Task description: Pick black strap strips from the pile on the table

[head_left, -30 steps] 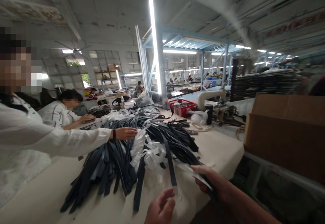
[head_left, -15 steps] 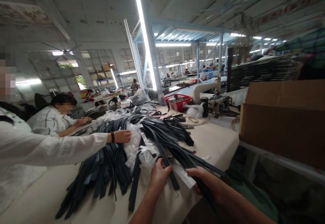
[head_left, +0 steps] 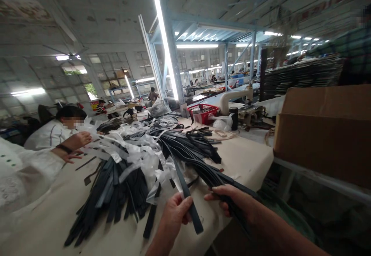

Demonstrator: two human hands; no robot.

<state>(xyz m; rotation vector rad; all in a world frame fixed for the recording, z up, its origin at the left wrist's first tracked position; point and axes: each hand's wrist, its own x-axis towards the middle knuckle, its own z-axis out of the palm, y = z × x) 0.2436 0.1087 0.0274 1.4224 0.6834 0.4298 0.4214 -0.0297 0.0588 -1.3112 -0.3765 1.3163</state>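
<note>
While the heap is nowhere near sorted, here's the table scanned left to right. Far left: a co-worker's white sleeve [head_left: 26,167], with that person's hand [head_left: 72,142] lifted over the table's far-left edge and touching white plastic wrapping [head_left: 136,157]. A second person in white [head_left: 55,130] sits behind.

Centre-left: a large pile of dark straps [head_left: 116,194] fans across the cream table [head_left: 246,159], tangled with the wrapping. Most straps lie loose and overlapping, no neat bundle visible.

Centre: left hand [head_left: 175,213], fingers curled narrow and pinching 1 dark strap [head_left: 185,194] near its free end. That strap runs up and back into the pile; its tip hangs just past the fingers.

Right of it: right hand [head_left: 228,200], fingers wrapped tight round a bundle of straps [head_left: 232,188] at the table's near edge. Count in the bundle: cannot tell. The 2 hands are near each other, not touching.

Further back: red basket [head_left: 206,111], a dark cylinder [head_left: 233,117] and a sewing machine [head_left: 246,107]. Far right: a cardboard box [head_left: 324,132] on a rack, stacked dark material [head_left: 301,78] behind.

Progress, my read: early. 1 bundle gathered in the right hand, 1 strap being pulled free, bulk of the heap untouched.
</note>
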